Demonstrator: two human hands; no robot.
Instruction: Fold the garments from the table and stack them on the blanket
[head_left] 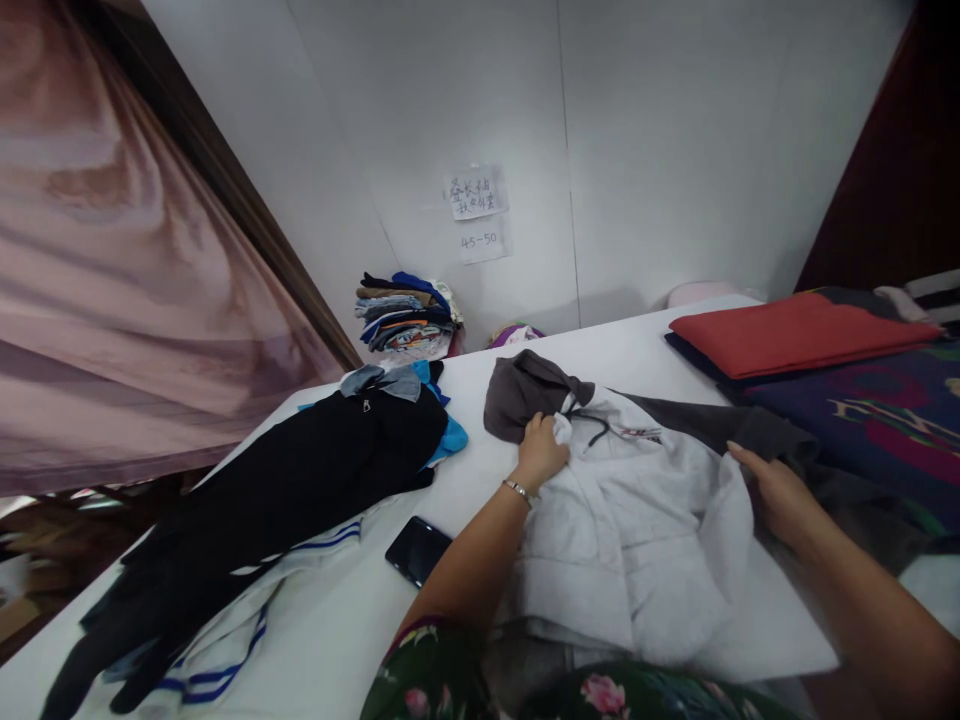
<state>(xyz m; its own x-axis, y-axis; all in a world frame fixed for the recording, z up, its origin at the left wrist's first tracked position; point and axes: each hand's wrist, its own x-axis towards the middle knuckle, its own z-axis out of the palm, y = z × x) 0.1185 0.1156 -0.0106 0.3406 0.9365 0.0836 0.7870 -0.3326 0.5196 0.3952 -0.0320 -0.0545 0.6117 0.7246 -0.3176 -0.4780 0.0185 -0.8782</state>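
Note:
A light grey hoodie (622,540) with a dark grey hood (525,395), dark sleeves and a black drawstring lies spread on the white table (337,590) in front of me. My left hand (544,455) grips the fabric at the neck, just below the hood. At the hoodie's right side, my right hand (776,495) is closed on the edge of the fabric where the dark sleeve (720,420) joins; its fingertips are partly hidden by cloth. The sleeve stretches away to the right, beyond that hand.
Black clothes (300,490) are heaped along the left edge, over a white garment with blue stripes (225,640). A phone (418,550) lies near my left forearm. Folded red cloth (795,335) rests at the right on dark patterned fabric (877,420). Folded clothes (405,315) are stacked by the wall.

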